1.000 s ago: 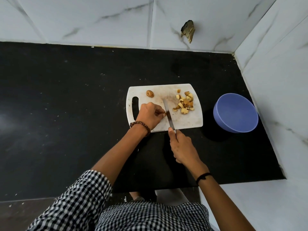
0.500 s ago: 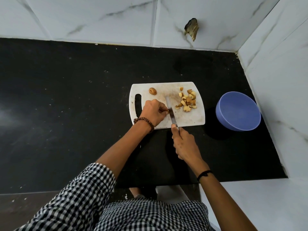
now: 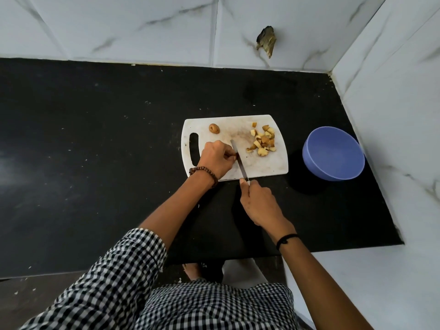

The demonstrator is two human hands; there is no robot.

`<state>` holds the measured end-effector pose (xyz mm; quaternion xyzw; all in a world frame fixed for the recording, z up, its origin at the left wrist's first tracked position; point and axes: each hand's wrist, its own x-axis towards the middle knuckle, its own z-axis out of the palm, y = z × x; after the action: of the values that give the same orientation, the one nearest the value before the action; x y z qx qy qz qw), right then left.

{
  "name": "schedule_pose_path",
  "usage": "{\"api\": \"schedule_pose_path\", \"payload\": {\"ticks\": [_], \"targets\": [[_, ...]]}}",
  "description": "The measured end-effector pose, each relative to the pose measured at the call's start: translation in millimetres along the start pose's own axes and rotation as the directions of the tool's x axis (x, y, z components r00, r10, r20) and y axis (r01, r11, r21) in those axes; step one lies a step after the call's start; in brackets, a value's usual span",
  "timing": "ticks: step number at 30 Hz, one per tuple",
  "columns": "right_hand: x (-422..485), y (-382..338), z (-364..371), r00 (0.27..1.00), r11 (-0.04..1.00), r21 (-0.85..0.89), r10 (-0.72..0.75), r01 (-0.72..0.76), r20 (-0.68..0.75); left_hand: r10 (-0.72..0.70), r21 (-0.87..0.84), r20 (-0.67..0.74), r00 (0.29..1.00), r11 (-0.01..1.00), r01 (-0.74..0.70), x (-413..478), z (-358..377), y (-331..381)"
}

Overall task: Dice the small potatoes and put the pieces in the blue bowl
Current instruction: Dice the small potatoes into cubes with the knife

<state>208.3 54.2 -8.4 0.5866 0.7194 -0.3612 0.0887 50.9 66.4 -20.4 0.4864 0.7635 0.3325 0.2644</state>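
A white cutting board (image 3: 266,165) lies on the black counter. My left hand (image 3: 216,158) pinches a small potato on the board; the potato is almost fully hidden under my fingers. My right hand (image 3: 259,203) grips the handle of a knife (image 3: 238,160), whose blade lies across the board right against my left fingertips. One whole small potato (image 3: 214,128) sits at the board's far edge. A pile of diced potato pieces (image 3: 263,141) lies on the board's right part. The blue bowl (image 3: 333,153) stands to the right of the board and looks empty.
The black counter (image 3: 95,151) stretches far to the left. White marble-patterned walls close the back and right side, with a broken hole (image 3: 266,42) in the back wall. The counter's front edge is near my body.
The knife blade has slid slightly along the board beside my left fingers. The view has shifted a little; board, bowl and pieces stay in place.
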Motion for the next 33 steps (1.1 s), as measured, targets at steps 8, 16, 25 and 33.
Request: {"api": "schedule_pose_path", "payload": {"ticks": [8,16,25,33], "targets": [[-41,35,9,1.0,0.999,-0.044,0.018,-0.018,0.001,-0.006,-0.028,-0.021,1.0,1.0,0.005,-1,0,-4],[-59,52,13,0.991,0.992,0.114,0.06,-0.047,-0.119,-0.048,-0.071,0.02,0.999,0.996,0.049,-1,-4,-5],[-35,28,1,0.996,0.996,0.063,-0.052,0.057,-0.076,-0.169,-0.243,-0.042,0.985,0.958,0.154,-7,3,-4],[-13,44,-19,0.991,0.995,0.095,-0.016,0.029,-0.134,-0.23,-0.176,-0.115,0.966,0.962,0.208,-12,-14,-16]]}}
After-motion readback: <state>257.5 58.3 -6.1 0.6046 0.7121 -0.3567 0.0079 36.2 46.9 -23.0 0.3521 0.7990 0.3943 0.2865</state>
